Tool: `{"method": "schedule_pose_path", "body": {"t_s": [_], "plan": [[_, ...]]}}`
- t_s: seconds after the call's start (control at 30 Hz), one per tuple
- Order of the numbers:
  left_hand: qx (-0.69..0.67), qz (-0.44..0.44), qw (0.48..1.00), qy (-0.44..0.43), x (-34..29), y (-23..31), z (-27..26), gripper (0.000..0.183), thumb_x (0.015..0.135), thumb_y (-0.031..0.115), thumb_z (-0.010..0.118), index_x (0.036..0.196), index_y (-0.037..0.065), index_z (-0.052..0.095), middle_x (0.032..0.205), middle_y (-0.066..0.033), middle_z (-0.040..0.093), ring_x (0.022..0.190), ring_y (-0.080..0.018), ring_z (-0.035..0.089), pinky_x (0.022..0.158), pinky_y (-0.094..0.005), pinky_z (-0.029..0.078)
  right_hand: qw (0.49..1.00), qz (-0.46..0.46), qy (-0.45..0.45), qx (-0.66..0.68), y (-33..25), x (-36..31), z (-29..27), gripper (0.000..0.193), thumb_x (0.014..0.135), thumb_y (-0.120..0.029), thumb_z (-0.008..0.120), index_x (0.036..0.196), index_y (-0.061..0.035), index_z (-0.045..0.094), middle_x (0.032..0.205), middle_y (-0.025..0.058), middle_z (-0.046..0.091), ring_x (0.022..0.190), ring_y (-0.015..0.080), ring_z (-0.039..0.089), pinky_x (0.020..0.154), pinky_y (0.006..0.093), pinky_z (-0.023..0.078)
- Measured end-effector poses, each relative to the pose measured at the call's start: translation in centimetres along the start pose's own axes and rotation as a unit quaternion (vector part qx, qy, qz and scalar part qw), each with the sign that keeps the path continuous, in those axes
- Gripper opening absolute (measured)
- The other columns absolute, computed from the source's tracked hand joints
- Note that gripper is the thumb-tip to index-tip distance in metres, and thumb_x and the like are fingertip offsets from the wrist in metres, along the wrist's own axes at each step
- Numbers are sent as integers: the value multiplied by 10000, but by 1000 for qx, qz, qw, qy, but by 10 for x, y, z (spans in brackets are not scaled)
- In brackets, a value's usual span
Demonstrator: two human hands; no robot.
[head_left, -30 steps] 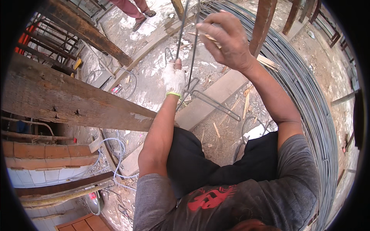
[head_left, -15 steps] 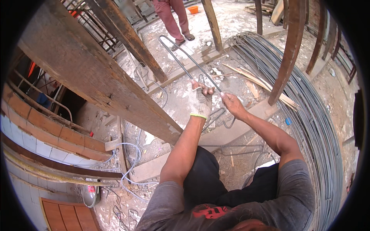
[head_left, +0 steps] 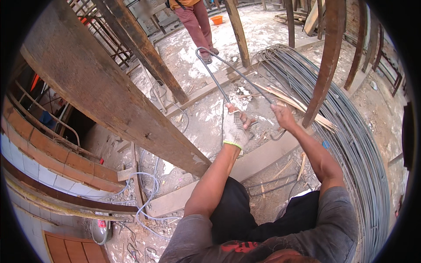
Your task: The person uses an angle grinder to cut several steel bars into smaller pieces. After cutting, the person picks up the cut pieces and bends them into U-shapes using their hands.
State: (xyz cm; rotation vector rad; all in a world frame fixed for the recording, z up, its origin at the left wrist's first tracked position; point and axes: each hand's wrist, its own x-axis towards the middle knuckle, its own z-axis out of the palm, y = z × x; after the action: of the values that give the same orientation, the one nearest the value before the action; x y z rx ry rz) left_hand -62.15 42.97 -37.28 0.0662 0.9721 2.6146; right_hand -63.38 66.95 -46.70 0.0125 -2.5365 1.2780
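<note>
In front of me is a thin steel rebar rod (head_left: 213, 78), bent into a narrow loop at its far end with two legs running back toward me. My left hand (head_left: 237, 126), in a pale knitted glove with a green cuff, is closed round the left leg. Bare and closed, my right hand (head_left: 284, 117) grips the right leg, well apart from the left. A hooked rod end (head_left: 279, 136) shows just below the right hand. Part of the rod behind the glove is hidden. Beneath my forearms lies a wooden plank (head_left: 263, 158), and more bent rods (head_left: 274, 184) rest near my knees.
A large coil of steel rods (head_left: 351, 131) curves along the right, with split wood strips (head_left: 302, 107) beside it. A thick timber post (head_left: 118, 96) slants across the left. Pale hose (head_left: 155, 184) lies lower left. Another person (head_left: 197, 26) stands ahead near an orange bucket (head_left: 216, 20).
My right hand has moved right, away from the left, and the rod's legs now stand wider apart. The looped end has shifted right. More of the other person shows.
</note>
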Motion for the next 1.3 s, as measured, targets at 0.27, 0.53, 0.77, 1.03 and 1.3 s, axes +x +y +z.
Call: {"method": "schedule_pose_path", "body": {"t_s": [0.27, 0.53, 0.77, 1.03, 1.3], "plan": [[137, 228, 959, 100, 26, 8, -36, 475, 943, 581, 554, 710, 190, 417, 510, 48, 387, 402, -86, 385, 391, -287, 357, 978, -10, -90, 187, -104, -84, 56, 549, 1025, -526, 419, 643, -133, 435, 543, -49, 365, 494, 63, 335, 435, 269, 277], [-92, 106, 976, 167, 74, -4, -34, 488, 929, 668, 482, 749, 217, 433, 563, 47, 322, 420, -120, 351, 419, -292, 350, 891, -27, -287, 350, -133, -91, 8, 492, 1052, -464, 379, 743, -88, 452, 601, -16, 401, 533, 95, 409, 506, 257, 356], [-152, 13, 977, 150, 76, -23, -26, 528, 905, 675, 506, 663, 212, 428, 569, 54, 343, 417, -133, 342, 462, -318, 315, 950, -118, -157, 241, -100, -104, 55, 403, 1048, -319, 448, 753, -46, 468, 587, 51, 404, 539, 165, 459, 537, 360, 407], [-172, -11, 985, -27, 83, -26, -30, 582, 926, 664, 471, 653, 150, 474, 551, 18, 410, 446, -156, 404, 453, -312, 369, 951, -268, -128, 91, -76, -87, 39, 345, 1026, -257, 501, 774, -20, 499, 558, 86, 427, 486, 205, 474, 501, 401, 392], [-166, 97, 976, -104, 30, 15, -25, 881, 763, 811, 543, 1255, 82, 521, 1169, -149, 628, 1070, -341, 598, 921, -503, 477, 634, 128, -436, 626, -96, -84, -37, 477, 1047, -491, 369, 694, -171, 379, 550, -86, 291, 450, 57, 259, 427, 217, 237]]}}
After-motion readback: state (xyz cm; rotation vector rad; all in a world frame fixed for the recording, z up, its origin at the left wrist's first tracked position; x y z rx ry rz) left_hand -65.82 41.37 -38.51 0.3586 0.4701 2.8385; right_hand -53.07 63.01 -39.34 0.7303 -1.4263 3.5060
